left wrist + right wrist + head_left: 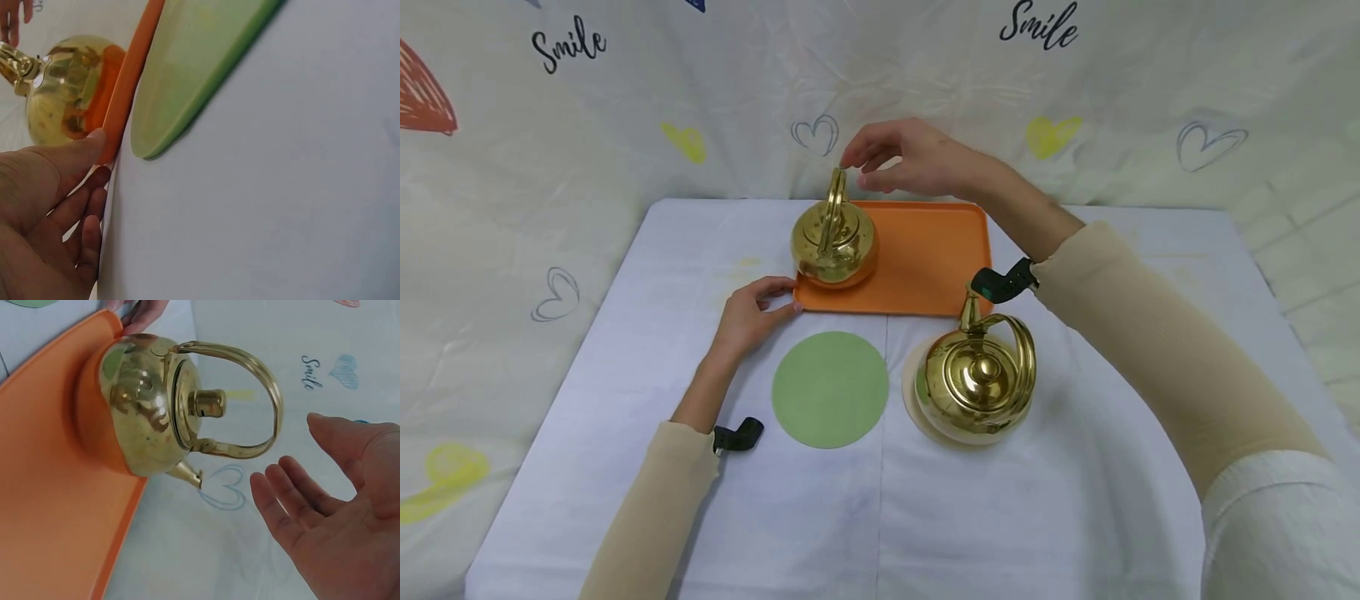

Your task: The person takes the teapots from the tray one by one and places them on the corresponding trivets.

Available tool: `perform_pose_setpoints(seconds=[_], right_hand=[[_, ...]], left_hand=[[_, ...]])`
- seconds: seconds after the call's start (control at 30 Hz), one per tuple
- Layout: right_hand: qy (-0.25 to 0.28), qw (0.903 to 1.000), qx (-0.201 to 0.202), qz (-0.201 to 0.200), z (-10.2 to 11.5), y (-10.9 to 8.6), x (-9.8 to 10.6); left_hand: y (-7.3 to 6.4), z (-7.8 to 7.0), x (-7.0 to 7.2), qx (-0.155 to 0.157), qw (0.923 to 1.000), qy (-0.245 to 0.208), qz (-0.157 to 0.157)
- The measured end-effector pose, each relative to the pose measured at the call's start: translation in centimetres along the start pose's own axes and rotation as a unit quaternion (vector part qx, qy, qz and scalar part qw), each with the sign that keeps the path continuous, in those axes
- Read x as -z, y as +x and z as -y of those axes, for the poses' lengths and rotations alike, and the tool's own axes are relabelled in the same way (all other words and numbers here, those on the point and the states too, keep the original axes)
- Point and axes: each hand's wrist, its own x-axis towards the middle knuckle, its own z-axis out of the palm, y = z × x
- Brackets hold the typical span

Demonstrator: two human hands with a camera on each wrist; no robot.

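Observation:
A shiny gold kettle (pixel 831 265) stands on the left part of an orange tray (pixel 928 258), its arched handle (pixel 275 394) upright and its lid on. My right hand (pixel 921 158) is just above that handle. In the right wrist view the fingers (pixel 300 503) are spread apart from the handle, with nothing between them and the thumb. At the tray's front left corner, my left hand (pixel 748 317) pinches the rim, thumb on top in the left wrist view. A second gold kettle (pixel 977 392) sits on a pale beige round mat (pixel 913 402), its spout towards the tray.
In front of the tray, left of the second kettle, lies a green round mat (pixel 830 390). All stands on a table with a white cloth (pixel 820 525). A pale printed curtain (pixel 917 75) hangs right behind the table's back edge.

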Motion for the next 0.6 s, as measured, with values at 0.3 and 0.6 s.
perform_pose_setpoints(seconds=[0.3,0.6], right_hand=[[-0.027,0.9991,0.021,0.025,0.42,0.68,-0.37],[-0.037,0.9977,-0.015,0.055,0.76,0.80,-0.85]], left_hand=[[0.03,-0.06,-0.03,0.001,1.0000,-0.001,0.001],[0.02,-0.04,0.02,0.004,1.0000,0.002,0.000]])
